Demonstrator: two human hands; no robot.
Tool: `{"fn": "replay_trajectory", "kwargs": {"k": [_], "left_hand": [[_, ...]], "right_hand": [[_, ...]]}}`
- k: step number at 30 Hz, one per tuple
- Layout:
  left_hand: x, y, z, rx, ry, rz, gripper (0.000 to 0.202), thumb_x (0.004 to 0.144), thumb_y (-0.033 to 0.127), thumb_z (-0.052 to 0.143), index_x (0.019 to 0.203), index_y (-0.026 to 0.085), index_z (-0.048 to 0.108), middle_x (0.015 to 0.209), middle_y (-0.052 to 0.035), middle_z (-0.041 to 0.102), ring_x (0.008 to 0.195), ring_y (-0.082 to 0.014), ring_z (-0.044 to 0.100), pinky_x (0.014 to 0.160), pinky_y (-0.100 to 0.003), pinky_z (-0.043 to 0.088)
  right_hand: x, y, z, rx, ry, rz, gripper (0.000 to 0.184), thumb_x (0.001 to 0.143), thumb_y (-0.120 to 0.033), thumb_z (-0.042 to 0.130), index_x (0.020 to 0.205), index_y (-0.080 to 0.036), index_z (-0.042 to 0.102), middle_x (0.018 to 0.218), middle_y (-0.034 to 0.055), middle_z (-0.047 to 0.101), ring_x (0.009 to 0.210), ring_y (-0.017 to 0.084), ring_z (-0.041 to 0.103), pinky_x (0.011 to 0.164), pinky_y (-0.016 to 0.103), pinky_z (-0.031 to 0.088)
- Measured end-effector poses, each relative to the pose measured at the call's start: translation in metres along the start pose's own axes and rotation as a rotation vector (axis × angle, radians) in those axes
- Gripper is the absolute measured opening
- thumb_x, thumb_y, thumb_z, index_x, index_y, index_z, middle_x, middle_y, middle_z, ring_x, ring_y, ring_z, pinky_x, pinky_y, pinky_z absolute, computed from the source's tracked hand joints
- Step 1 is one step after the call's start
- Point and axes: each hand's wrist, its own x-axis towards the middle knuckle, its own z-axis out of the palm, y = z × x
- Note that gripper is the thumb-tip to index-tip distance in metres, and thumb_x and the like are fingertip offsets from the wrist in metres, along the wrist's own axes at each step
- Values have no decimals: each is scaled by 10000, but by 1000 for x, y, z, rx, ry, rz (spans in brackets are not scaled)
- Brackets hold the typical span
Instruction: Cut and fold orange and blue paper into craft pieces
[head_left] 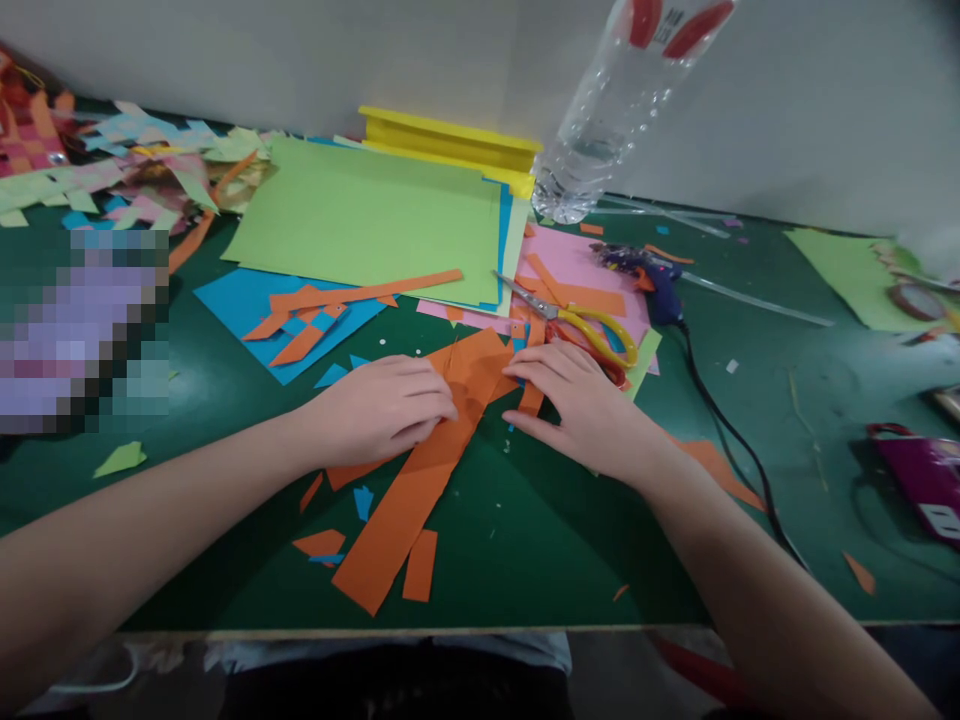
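Note:
My left hand (pixel 394 405) lies on a long orange paper strip (pixel 409 520), fingers slightly bent and lowered onto it. My right hand (pixel 577 405) is just right of that strip, with thumb and fingers apart. Under and beside its fingertips is a small orange-and-blue paper piece (pixel 532 395), partly covered by the hand. Behind the right hand lie yellow-handled scissors (pixel 592 325), and a red handle shows below them. A woven orange-and-blue paper fish (pixel 311 325) rests on a blue sheet (pixel 232 300) to the left.
Green sheets (pixel 367 215) are stacked at the back before a yellow holder (pixel 450 140). A water bottle (pixel 600 120) stands beside them. A glue gun (pixel 660 290) trails its black cord on the right. A blurred-out phone-like object (pixel 75 330) is at left; paper scraps (pixel 319 543) lie around.

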Motion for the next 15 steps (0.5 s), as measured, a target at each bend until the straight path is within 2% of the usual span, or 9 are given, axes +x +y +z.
{"fn": "replay_trajectory", "kwargs": {"k": [15], "left_hand": [[1,2,-2,-21,0,-10,229,934,139,410,953,176,635,960,-23,707,905,-160,603,849,-317,478]], "right_hand": [[2,0,2,-11,61,-7,224,906,-217,512,1119,-174,565,1133,103,632,1085,263,550,975,465,438]]}}
